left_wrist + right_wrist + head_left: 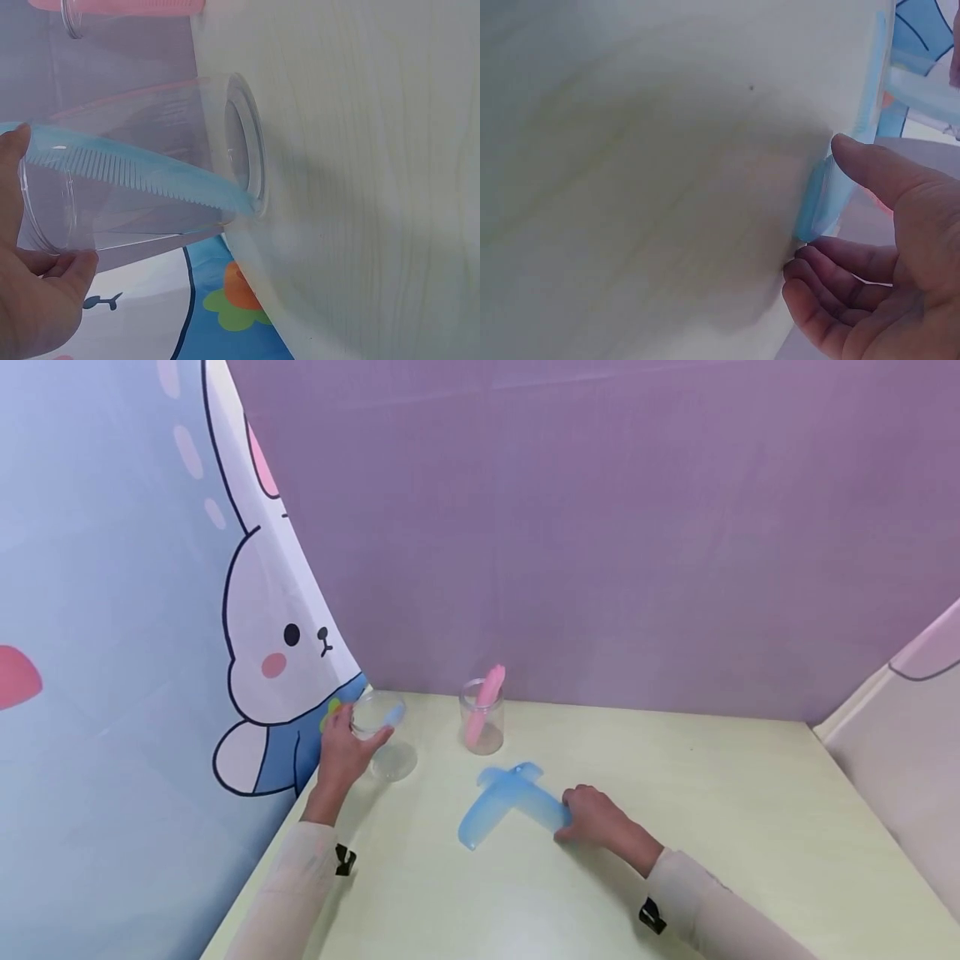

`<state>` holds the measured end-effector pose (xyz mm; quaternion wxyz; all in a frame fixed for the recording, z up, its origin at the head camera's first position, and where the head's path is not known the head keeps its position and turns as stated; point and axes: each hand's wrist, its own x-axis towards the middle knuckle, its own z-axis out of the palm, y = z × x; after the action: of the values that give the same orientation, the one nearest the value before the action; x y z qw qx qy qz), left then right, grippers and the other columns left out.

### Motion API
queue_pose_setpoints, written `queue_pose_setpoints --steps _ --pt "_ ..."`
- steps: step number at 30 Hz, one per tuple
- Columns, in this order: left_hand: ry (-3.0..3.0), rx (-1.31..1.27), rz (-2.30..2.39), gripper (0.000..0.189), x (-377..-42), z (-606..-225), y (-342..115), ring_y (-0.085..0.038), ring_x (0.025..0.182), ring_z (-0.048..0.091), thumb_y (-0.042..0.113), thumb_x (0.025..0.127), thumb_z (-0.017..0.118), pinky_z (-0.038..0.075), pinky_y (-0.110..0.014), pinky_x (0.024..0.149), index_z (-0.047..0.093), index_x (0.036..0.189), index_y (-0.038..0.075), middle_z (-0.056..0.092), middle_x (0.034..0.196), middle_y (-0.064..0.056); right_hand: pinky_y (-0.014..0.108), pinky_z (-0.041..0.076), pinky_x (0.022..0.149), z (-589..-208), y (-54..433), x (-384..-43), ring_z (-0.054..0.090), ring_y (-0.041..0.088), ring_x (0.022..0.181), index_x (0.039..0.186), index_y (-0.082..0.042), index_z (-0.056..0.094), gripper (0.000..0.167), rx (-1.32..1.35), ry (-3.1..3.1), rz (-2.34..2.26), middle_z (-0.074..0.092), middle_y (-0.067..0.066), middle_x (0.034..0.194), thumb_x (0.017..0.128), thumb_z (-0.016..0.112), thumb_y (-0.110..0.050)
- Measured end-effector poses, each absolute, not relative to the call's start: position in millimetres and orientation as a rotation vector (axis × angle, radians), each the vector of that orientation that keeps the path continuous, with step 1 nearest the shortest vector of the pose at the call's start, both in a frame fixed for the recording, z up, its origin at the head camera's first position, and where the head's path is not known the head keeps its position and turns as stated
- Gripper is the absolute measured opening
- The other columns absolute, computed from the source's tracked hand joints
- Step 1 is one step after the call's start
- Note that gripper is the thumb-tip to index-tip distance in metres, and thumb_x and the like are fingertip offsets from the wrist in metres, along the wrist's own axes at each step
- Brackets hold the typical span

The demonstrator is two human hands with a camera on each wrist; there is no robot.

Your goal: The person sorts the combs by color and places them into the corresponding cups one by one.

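My left hand (pixel 348 750) holds a clear plastic cup (pixel 393 763) by its rim, thumb on one side and fingers on the other. A blue comb (pixel 150 166) leans inside this cup, its upper end by my thumb. On the table two translucent blue combs lie crossed, forming an upside-down V. My right hand (pixel 600 818) has its thumb and fingers around the near end of the right-hand comb (pixel 542 807). The left-hand comb (pixel 483 818) lies apart from my fingers. In the right wrist view, the comb end (pixel 814 199) sits between thumb and fingertips.
Behind the combs stands a second clear cup (pixel 491 739) with a pink comb (pixel 486 702) leaning in it. A purple cloth wall (pixel 600 543) closes off the back of the pale table (pixel 750 810). At the left hangs a blue curtain (pixel 112 568) with a printed rabbit.
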<state>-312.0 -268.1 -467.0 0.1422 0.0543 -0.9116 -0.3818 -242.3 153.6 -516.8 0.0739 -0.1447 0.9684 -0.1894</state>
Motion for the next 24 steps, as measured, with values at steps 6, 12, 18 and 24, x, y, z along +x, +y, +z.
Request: queue_pose_setpoints --steps 6,12,18,24 --pt "-2.634 0.165 -1.093 0.092 -312.5 -466.9 -267.7 -0.040 0.140 0.039 0.059 0.088 0.072 0.039 -0.064 0.114 0.034 0.157 0.011 0.035 0.159 -0.019 0.040 0.054 0.074 -519.0 153.3 -239.5 0.055 0.019 0.078 0.102 0.000 0.066 0.047 -0.385 2.918 -0.577 0.062 0.005 0.087 0.072 0.089 -0.027" --pt "-2.632 0.172 -1.092 0.091 -313.2 -465.4 -267.5 -0.040 0.141 0.039 0.058 0.088 0.072 0.039 -0.063 0.114 0.033 0.157 0.012 0.035 0.160 -0.019 0.037 0.053 0.072 -519.0 152.3 -239.1 0.053 0.018 0.076 0.100 0.001 0.067 0.042 -0.352 2.942 -0.588 0.061 0.005 0.084 0.074 0.087 -0.025" --pt "-2.631 0.171 -1.082 0.091 -312.6 -466.1 -266.8 -0.040 0.142 0.038 0.057 0.088 0.073 0.038 -0.064 0.114 0.034 0.157 0.011 0.035 0.160 -0.019 0.035 0.052 0.069 -521.9 152.3 -240.0 0.053 0.018 0.073 0.098 0.001 0.067 0.039 -0.344 2.963 -0.589 0.061 0.006 0.083 0.074 0.086 -0.024" --pt "-2.637 0.180 -1.088 0.092 -311.9 -465.8 -266.7 -0.041 0.143 0.038 0.057 0.088 0.073 0.039 -0.064 0.114 0.033 0.157 0.010 0.034 0.161 -0.019 0.034 0.051 0.068 -521.5 154.9 -242.4 0.052 0.017 0.072 0.095 0.001 0.068 0.038 -0.339 3.000 -0.597 0.061 0.006 0.081 0.073 0.085 -0.024"
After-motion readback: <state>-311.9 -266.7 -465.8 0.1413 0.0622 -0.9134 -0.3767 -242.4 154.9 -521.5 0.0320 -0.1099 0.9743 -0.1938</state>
